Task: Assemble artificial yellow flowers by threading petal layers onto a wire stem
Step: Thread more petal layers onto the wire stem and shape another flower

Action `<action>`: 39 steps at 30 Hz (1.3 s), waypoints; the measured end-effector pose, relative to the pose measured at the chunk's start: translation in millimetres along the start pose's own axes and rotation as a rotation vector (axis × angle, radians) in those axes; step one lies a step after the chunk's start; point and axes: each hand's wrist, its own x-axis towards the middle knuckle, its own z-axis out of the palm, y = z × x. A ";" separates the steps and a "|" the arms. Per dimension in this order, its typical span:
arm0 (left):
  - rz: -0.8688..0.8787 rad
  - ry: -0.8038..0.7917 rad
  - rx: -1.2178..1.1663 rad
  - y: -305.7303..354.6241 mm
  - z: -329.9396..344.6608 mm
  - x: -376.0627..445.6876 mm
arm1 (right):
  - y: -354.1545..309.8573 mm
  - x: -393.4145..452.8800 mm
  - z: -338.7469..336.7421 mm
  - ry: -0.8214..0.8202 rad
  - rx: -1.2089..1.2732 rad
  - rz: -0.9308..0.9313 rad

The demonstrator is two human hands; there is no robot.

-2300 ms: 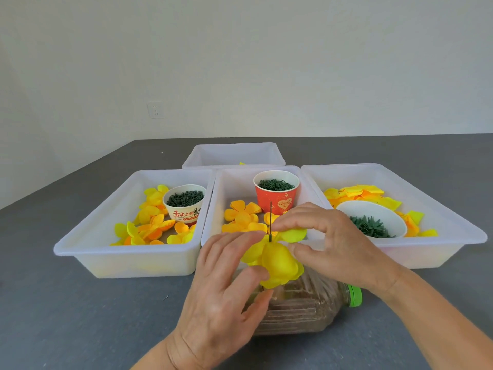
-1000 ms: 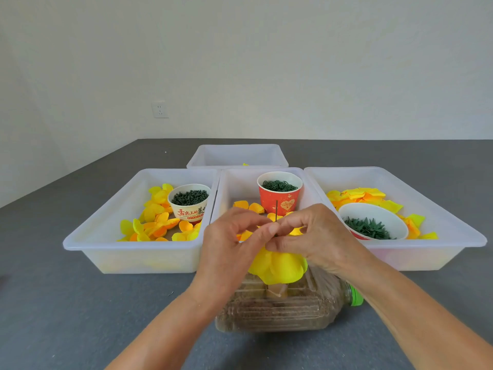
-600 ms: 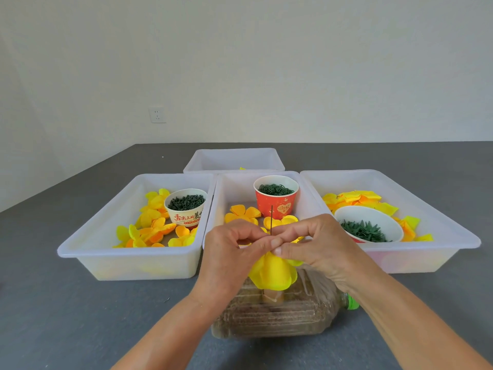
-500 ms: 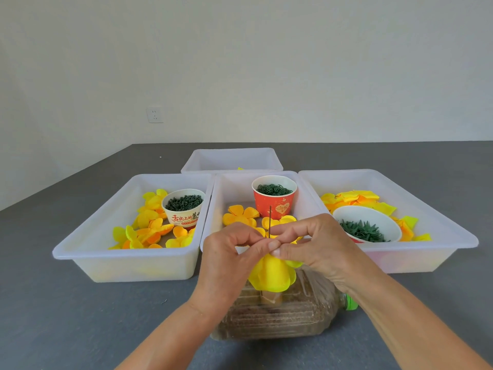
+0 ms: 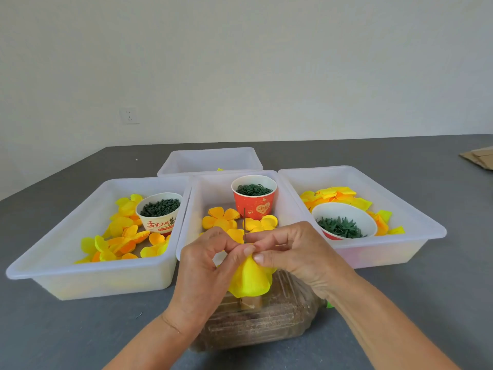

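A thin dark wire stem [image 5: 244,222] stands upright between my two hands. On it hangs a yellow flower [image 5: 249,280] of petal layers, its petals drooping downward. My left hand [image 5: 206,265] and my right hand [image 5: 290,252] meet at the top of the flower, fingertips pinching the petal layer around the wire. The wire's lower part is hidden by the petals. Loose yellow and orange petal layers [image 5: 221,221] lie in the middle tray behind my hands.
A clear plastic bottle [image 5: 256,324] lies on its side under the flower on the grey table. The left tray [image 5: 88,273] holds petals and a white cup [image 5: 159,213]. The middle tray holds a red cup [image 5: 253,198]. The right tray [image 5: 394,249] holds petals and a white bowl [image 5: 344,222]. A fourth tray [image 5: 210,160] sits behind.
My left hand came up from beside the flower to meet my right hand at the wire. Both now pinch the petal layer lower on the stem.
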 end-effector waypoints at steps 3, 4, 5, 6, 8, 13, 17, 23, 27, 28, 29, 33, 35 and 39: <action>0.028 0.006 0.041 -1.5 1.5 -0.7 | 3.6 -0.1 -0.7 0.014 -0.035 -0.015; 0.031 0.003 0.048 -1.5 2.0 -0.7 | 3.7 0.0 -0.6 0.021 -0.060 -0.026; 0.031 -0.004 0.050 -1.0 2.0 -1.2 | 3.6 -0.1 -0.3 0.028 -0.091 -0.035; 0.028 -0.015 0.047 0.3 1.4 -1.2 | 2.9 0.0 -0.4 0.032 -0.119 -0.041; -0.001 -0.050 0.032 3.1 -1.4 0.1 | 0.4 -0.7 -2.1 0.024 -0.153 -0.035; -0.061 -0.191 -0.045 4.2 -12.1 9.6 | -9.2 3.7 -24.6 0.087 -0.152 -0.020; -0.099 -0.316 -0.080 7.4 -15.2 16.7 | -13.4 17.2 -55.9 0.253 -0.169 -0.020; -0.265 -0.774 -0.160 12.9 -41.5 51.5 | -5.8 53.8 -102.6 0.580 -0.358 0.066; -0.307 -0.685 -0.232 13.1 -43.2 78.1 | 5.0 76.2 -129.7 0.704 -0.532 0.153; -0.299 -0.596 -0.231 10.5 -37.6 83.8 | 9.2 82.9 -135.3 0.707 -0.583 0.183; -0.298 -0.527 -0.236 7.0 -30.2 88.7 | 11.9 89.2 -139.2 0.692 -0.636 0.233; -0.314 -0.450 -0.175 -9.8 9.2 104.2 | 21.7 110.4 -147.7 0.697 -0.855 0.458; -0.307 -0.449 -0.104 -18.1 26.5 110.4 | 27.3 117.1 -150.5 0.700 -0.915 0.538; -0.304 -0.439 -0.072 -32.1 48.3 118.4 | 39.9 122.8 -154.2 0.657 -0.976 0.659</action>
